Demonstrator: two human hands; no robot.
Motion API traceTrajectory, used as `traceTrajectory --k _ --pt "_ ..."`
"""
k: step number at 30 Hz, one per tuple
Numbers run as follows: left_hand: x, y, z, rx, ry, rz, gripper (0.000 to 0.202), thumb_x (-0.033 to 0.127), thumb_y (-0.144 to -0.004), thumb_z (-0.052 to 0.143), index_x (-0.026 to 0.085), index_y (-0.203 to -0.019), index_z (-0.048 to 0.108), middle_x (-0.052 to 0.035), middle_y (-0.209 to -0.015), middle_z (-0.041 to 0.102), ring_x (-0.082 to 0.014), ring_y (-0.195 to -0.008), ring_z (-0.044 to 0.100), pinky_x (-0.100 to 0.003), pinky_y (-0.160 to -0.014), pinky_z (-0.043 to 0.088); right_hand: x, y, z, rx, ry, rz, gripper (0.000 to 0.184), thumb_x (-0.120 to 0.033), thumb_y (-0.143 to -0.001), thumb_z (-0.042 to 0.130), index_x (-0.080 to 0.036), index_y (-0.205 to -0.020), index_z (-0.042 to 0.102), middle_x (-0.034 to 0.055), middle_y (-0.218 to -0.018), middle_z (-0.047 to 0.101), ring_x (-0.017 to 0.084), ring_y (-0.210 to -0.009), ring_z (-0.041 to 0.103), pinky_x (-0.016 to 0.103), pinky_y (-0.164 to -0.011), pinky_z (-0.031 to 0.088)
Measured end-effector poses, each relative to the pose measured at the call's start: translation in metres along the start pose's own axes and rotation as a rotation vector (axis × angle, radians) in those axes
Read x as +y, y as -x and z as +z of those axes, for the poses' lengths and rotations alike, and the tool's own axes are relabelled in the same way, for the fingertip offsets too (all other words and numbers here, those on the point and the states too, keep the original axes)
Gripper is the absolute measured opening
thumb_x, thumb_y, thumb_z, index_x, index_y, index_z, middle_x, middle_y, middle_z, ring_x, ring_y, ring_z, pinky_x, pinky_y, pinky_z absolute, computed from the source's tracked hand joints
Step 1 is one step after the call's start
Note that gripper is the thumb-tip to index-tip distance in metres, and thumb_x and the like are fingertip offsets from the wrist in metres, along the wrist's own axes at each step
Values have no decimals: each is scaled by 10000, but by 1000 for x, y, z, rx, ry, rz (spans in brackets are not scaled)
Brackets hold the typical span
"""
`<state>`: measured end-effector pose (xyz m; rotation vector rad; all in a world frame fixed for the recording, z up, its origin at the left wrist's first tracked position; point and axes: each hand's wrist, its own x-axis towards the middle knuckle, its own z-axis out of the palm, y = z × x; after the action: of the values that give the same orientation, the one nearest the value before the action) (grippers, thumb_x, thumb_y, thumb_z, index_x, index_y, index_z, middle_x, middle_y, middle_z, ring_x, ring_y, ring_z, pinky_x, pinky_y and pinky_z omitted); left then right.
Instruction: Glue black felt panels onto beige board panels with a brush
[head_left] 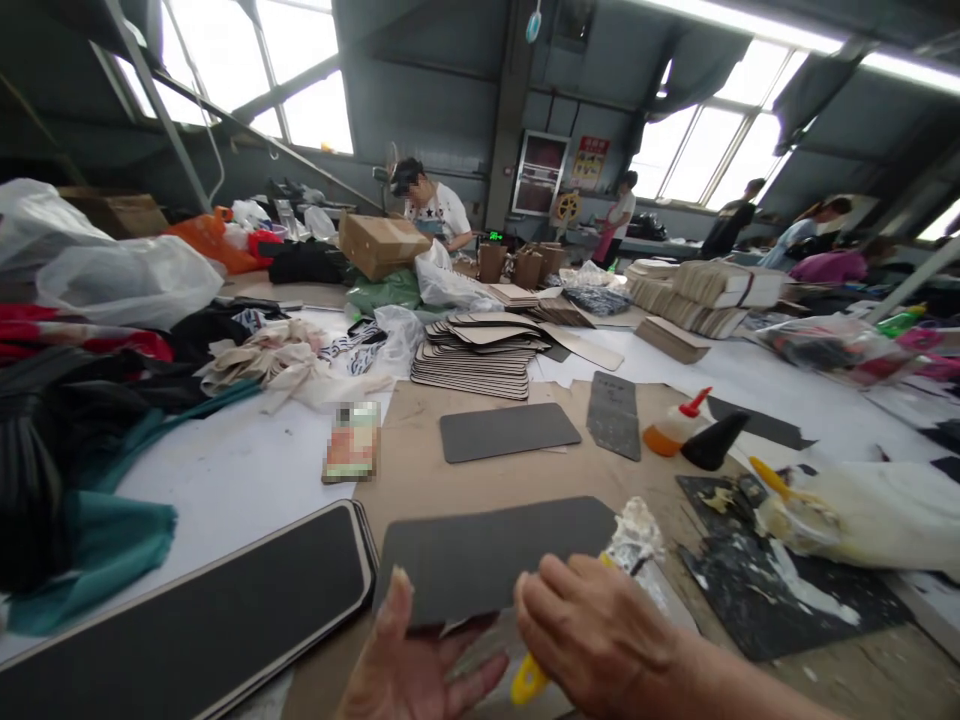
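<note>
2 hands in view, both bare. Broad left hand (420, 660): creased palm, short fingernails (400, 582). Thick-fingered right hand (592, 630): wrinkled knuckles, short nails. Bare, tapering right forearm (750, 690): skin uncovered up to the frame edge.

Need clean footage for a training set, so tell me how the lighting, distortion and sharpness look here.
Head view: the bright rectangular skylight windows glare white at upper left and right; wide-angle distortion bows the grey steel roof beams and stretches the long black board with tan edges; the small printed packet is pixelated; the left hand and right hand stay reasonably sharp.
</note>
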<state>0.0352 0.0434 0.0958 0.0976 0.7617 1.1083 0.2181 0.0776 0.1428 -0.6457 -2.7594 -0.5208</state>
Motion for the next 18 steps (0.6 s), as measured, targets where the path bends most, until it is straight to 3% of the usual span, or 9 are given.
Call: traceTrajectory --k 2,5,8,12,15,18 --pt "1 6 18 95 -31 -36 472 385 -703 699 145 -1088 568 -136 -986 699 -262 -838 678 -393 -699 568 -20 8 -2 63 -30 1 240 -102 -843 399 -180 -695 571 37 -656 580 159 -529 444 311 -431 240" --pt "-4 17 30 207 -108 19 469 126 -688 698 97 -1130 543 -118 -849 723 -244 -745 689 -367 -650 579 -30 22 -10 78 -50 52 250 -103 -860 395 -178 -718 587 29 -637 580 159 -522 463 303 -417 268" --pt "-10 29 37 208 -120 107 520 114 -691 686 122 -1185 521 -100 -842 726 -261 -785 685 -396 -661 583 -21 44 -27 80 -53 214 225 -175 -899 401 -160 -847 620 46 -694 611 168 -610 539 286 -516 408" --pt "-8 45 47 187 -135 157 524 133 -720 651 180 -1222 507 -80 -898 726 -263 -782 688 -419 -665 586 2 86 -39 95 -123 649 313 -387 -900 425 -169 -1013 620 100 -889 648 202 -801 607 301 -682 489" --pt "-7 55 55 172 -131 162 544 132 -743 621 183 -1263 468 -81 -877 730 -268 -785 687 -416 -668 585 14 115 -35 42 -357 995 344 -475 -872 440 -203 -909 648 75 -874 655 213 -799 617 322 -708 497" --pt "-11 61 61 158 -134 139 563 78 -749 597 188 -1282 451 -83 -874 731 -257 -769 690 -354 -609 591 13 133 -26 31 -803 1195 382 -519 -849 454 -207 -742 647 30 -688 640 189 -644 604 289 -607 500"
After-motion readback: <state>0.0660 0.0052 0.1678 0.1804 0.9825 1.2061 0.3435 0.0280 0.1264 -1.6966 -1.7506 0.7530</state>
